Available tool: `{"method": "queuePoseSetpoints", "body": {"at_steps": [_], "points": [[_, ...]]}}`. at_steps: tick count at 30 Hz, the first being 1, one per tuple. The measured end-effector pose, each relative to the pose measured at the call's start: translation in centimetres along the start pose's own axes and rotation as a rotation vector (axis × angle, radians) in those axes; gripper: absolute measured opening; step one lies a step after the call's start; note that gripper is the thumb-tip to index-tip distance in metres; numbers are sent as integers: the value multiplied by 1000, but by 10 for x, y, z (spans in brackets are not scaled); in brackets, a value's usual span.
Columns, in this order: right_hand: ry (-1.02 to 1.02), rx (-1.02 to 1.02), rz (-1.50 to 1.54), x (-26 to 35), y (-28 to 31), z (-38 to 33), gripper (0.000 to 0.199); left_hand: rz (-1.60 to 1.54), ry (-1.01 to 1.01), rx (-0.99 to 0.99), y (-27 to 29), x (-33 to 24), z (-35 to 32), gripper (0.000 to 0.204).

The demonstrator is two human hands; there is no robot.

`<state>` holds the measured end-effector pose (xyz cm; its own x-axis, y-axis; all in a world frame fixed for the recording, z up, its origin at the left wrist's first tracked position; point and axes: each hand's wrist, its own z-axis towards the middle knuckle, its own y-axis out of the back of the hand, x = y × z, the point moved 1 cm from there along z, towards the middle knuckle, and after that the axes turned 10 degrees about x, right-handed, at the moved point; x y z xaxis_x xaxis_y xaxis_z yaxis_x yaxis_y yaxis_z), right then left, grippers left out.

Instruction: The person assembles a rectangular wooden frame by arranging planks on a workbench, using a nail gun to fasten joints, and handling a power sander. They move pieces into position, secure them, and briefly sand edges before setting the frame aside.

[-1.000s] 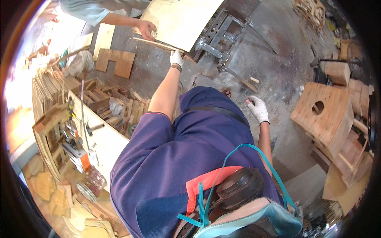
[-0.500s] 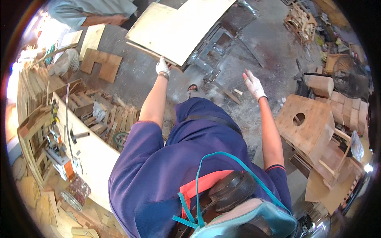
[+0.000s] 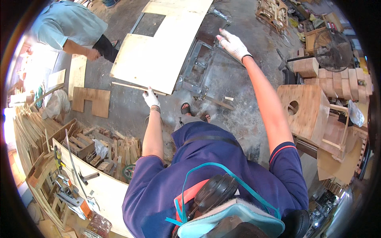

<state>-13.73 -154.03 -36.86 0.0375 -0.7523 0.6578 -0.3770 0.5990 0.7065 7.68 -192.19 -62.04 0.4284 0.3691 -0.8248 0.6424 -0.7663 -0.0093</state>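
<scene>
White-gloved left hand [image 3: 151,99], 10 o'clock from mid-view: stays at the near edge of the board [image 3: 154,59], by a thin wood strip [image 3: 133,87]; can't tell if its grip is closed on either. White-gloved right hand [image 3: 235,47], 1 o'clock: now up from beside the thigh to just off the board's right edge, grip open, empty. Reads as board flanked by both hands. Board at 11: pale flat plywood, rectangular notch far left, over a metal frame [image 3: 192,87]. Co-worker's hand [image 3: 93,54], 10 o'clock, now off it.
</scene>
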Motion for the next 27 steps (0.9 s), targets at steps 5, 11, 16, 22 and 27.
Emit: {"method": "queuePoseSetpoints", "body": {"at_steps": [5,11,16,22,27], "points": [[17,187,-25,14,-12,-2,52,243,-97,-82,12,14,-1,76],[-138,224,87,-82,-108,-112,53,447,68,-389,2,-12,-53,73],[-454,487,294,-119,-155,-231,47,450,98,-457,49,30,-26,62],[-501,525,303,-254,-191,-325,48,349,96,-561,100,48,-40,46],[-655,337,440,-337,-156,-384,42,336,11,-667,78,51,-114,38]]}}
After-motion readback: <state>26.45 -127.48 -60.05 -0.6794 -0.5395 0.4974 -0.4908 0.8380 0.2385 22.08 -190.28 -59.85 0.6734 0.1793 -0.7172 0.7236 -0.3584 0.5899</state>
